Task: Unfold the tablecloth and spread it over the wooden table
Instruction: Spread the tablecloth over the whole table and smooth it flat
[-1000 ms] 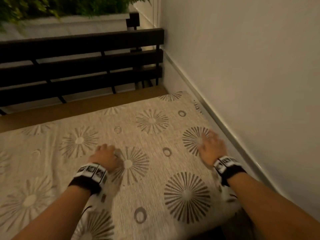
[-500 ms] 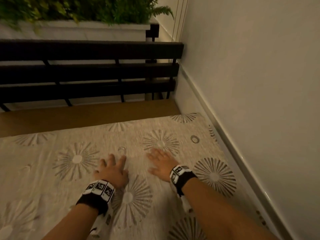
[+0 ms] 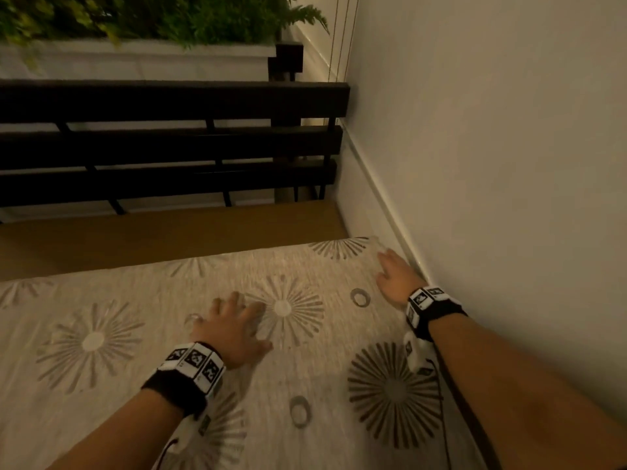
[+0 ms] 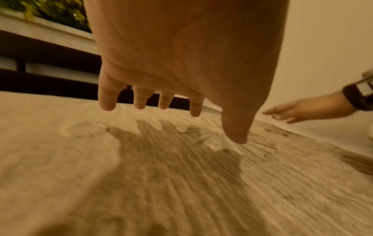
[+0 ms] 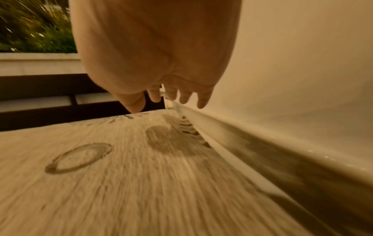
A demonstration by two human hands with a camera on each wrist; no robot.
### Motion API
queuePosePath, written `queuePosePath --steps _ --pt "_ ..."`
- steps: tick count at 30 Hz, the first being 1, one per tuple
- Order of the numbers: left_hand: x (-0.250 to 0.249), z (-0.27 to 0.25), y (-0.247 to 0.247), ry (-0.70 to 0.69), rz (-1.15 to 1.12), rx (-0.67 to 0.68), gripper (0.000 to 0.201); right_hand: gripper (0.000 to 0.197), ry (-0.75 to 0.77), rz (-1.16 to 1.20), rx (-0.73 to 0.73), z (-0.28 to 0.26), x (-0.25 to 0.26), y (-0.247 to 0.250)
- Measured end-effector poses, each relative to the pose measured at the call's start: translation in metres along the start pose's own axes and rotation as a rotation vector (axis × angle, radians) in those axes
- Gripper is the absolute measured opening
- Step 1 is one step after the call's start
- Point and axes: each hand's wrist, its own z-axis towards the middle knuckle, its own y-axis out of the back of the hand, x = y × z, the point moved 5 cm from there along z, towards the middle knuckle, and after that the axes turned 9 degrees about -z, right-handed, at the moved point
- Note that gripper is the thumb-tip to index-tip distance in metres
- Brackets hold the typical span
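Since half a second ago: right hand [image 3: 397, 278] has swung out from beside the left to the cloth's far right corner, hard by the wall [image 3: 492, 164]; left hand [image 3: 234, 329] has stayed near the middle of the cloth. Head view has tipped down a little.

Wooden table [image 3: 169, 232]: a bare strip of wood shows along the far side, in front of the dark slatted bench [image 3: 169, 144]. Not yet covered there.

Tablecloth [image 3: 135, 351]: unfolded, lying flat over the near and middle table, sunburst and ring print up. Far edge runs straight across; right edge sits just beside the wall's base trim.

Hands: well apart, both with fingers spread and straight, gripping nothing. From the wrist views, both appear to hover just over the cloth with shadows beneath; whether the fingertips touch the fabric I cannot tell, as both pictures are motion-blurred.

Judged step: smoothing and squaring, late in the task.

Risks, as I read them:
- Sweeping toward the wall could bunch the right edge against the trim, leaving a ridge or a tucked fold.
- Flat-palm pushing drags the whole cloth rather than flattening it; a push away from the body could cover the bare strip but uncover the near side, which is out of view.
- Uneven pressure between the hands may skew the far edge off parallel.
- Knuckles may scrape the wall in that tight corner.
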Motion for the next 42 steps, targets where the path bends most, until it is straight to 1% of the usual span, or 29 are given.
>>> queuePosePath --steps 2,3,5,8,11,15,18,20,21,22,23,24,25,26,27,28,30,32,34,36,37,40,42 --pt "-0.017 0.007 -0.019 0.013 0.004 0.065 0.089 0.059 0.082 0.024 0.022 0.016 0.008 -0.003" --pt "-0.021 0.009 -0.026 0.022 0.012 0.084 0.091 0.058 0.095 0.035 0.043 0.022 0.009 -0.005" --pt "-0.024 0.009 -0.031 0.038 -0.002 0.092 0.094 0.059 0.067 0.099 0.09 0.032 0.007 -0.005" --pt "-0.027 0.008 -0.029 0.062 -0.043 0.105 0.095 0.056 0.035 0.211 0.098 0.046 0.001 0.005" --pt "-0.03 0.007 -0.024 0.069 -0.033 0.101 0.096 0.051 -0.005 0.303 0.027 0.055 -0.003 0.016" --pt "-0.029 0.008 -0.026 0.069 -0.032 0.092 0.095 0.039 -0.088 0.378 -0.142 0.065 -0.02 0.028" --pt "-0.033 0.009 -0.03 0.048 -0.047 0.083 0.096 0.036 -0.112 0.281 -0.173 0.073 -0.033 0.032" --pt "-0.036 0.008 -0.034 0.042 -0.047 0.073 0.097 0.041 -0.162 0.095 -0.177 0.074 -0.034 0.031" --pt "-0.038 0.009 -0.036 0.044 -0.045 0.066 0.097 0.045 -0.156 0.012 -0.206 0.074 -0.03 0.031" --pt "-0.038 0.009 -0.037 0.047 -0.044 0.06 0.097 0.048 -0.106 -0.018 -0.233 0.076 -0.023 0.03" --pt "-0.038 0.01 -0.038 0.05 -0.044 0.057 0.097 0.05 -0.018 -0.011 -0.214 0.078 -0.013 0.027" --pt "-0.037 0.009 -0.038 0.053 -0.046 0.059 0.097 0.052 0.082 0.006 -0.136 0.079 -0.004 0.02" --pt "-0.036 0.01 -0.038 0.056 -0.052 0.064 0.098 0.055 0.16 -0.001 -0.023 0.079 0.003 0.009" --pt "-0.035 0.011 -0.038 0.057 -0.057 0.07 0.098 0.057 0.198 -0.025 0.08 0.08 0.005 0.0" --pt "-0.035 0.013 -0.038 0.059 -0.063 0.074 0.099 0.059 0.197 -0.035 0.142 0.079 0.003 -0.006" --pt "-0.034 0.014 -0.039 0.06 -0.069 0.075 0.1 0.06 0.17 -0.027 0.167 0.078 0.0 -0.008" --pt "-0.034 0.013 -0.038 0.062 -0.076 0.071 0.1 0.061 0.077 -0.05 0.151 0.076 -0.01 -0.007" --pt "-0.034 0.012 -0.039 0.057 -0.082 0.071 0.1 0.061 0.003 -0.213 0.138 0.069 -0.015 -0.004" --pt "-0.035 0.008 -0.038 0.034 -0.12 0.043 0.101 0.06 0.026 -0.368 0.11 0.058 -0.011 0.002" --pt "-0.03 -0.002 -0.032 0.016 -0.191 -0.034 0.098 0.059 0.059 -0.403 0.103 0.04 -0.005 0.009" --pt "-0.024 -0.009 -0.028 0.024 -0.219 -0.081 0.096 0.059 0.052 -0.405 0.11 0.026 -0.004 0.013" --pt "0.013 -0.041 -0.027 0.129 -0.269 -0.186 0.081 0.059 0.029 -0.415 0.13 -0.032 0.003 0.017" --pt "0.041 -0.072 -0.037 0.204 -0.291 -0.216 0.078 0.064 0.061 -0.432 0.141 -0.085 0.021 0.001"
